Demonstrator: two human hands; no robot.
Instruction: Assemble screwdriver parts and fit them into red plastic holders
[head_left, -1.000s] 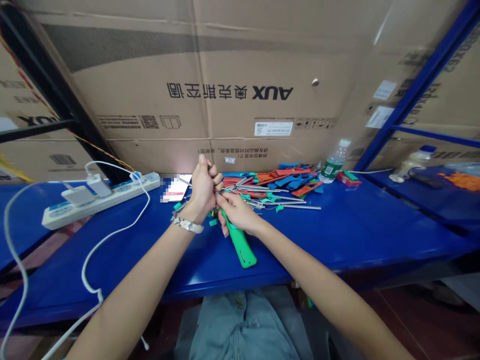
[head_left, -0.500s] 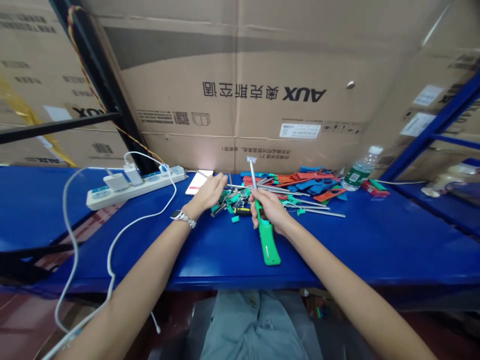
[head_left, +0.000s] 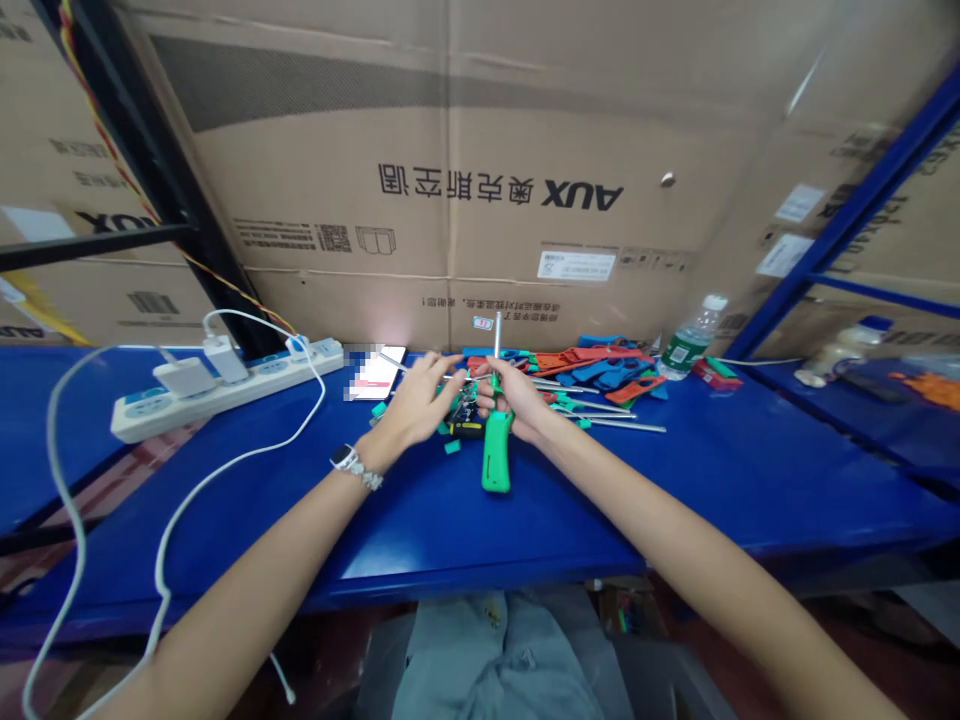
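Note:
My right hand (head_left: 517,398) is closed around a green long-nosed lighter (head_left: 496,458), its handle toward me and its metal tube pointing up and away. To the left, my left hand (head_left: 418,402) hovers at the pile of small parts with its fingers stretched out and apart; whether the fingertips touch a part is not clear. Beneath and between the hands lie small green and metal pieces and a yellow-and-black handle (head_left: 466,429). A loose green piece (head_left: 452,447) sits nearer to me. Several metal tubes (head_left: 637,428) lie to the right of my right hand.
Red and blue lighter bodies (head_left: 611,368) are heaped at the back right, beside a water bottle (head_left: 686,340). A phone (head_left: 380,375) and a white power strip (head_left: 255,385) with cables lie left. Behind stands a large cardboard box (head_left: 450,130).
The lighter has been drawn a little and turned more upright in my right hand. My left hand has moved right, nearer to it, and its fingers have spread. The view has shifted.

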